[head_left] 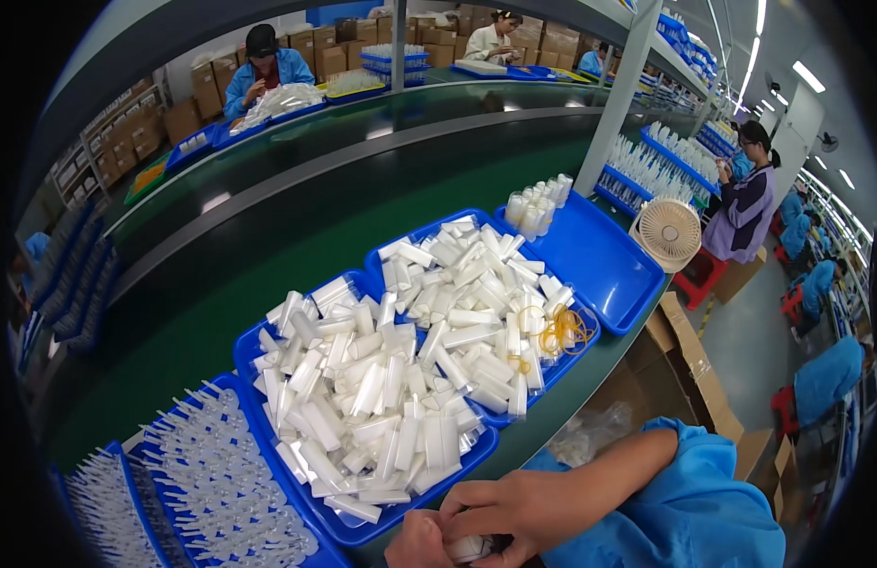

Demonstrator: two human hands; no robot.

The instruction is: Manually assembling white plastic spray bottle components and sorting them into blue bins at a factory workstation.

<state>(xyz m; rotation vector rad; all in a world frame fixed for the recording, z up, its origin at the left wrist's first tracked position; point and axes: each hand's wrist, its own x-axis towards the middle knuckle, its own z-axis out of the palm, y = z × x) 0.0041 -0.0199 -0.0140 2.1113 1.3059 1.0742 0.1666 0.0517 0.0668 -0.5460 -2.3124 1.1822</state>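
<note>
At the lower edge my left hand (417, 541) and my right hand (528, 511) are together, fingers closed around a small white piece (469, 548). Most of that piece is hidden by my fingers, so its kind does not show. Just beyond my hands a blue tray (252, 417) is heaped with white rectangular pieces (367, 388) in clear film. Behind it to the right, a second blue tray (590, 343) holds more of the same, with yellow rubber bands (563, 331) on top at its right end.
A third blue tray (599, 270) carries bundled white tubes (538, 206) at its corner. Racks of clear thin-stemmed parts (221, 473) stand at left. A beige fan (667, 232) and an open carton (689, 364) are at right. Several people work beyond the green conveyor (296, 227).
</note>
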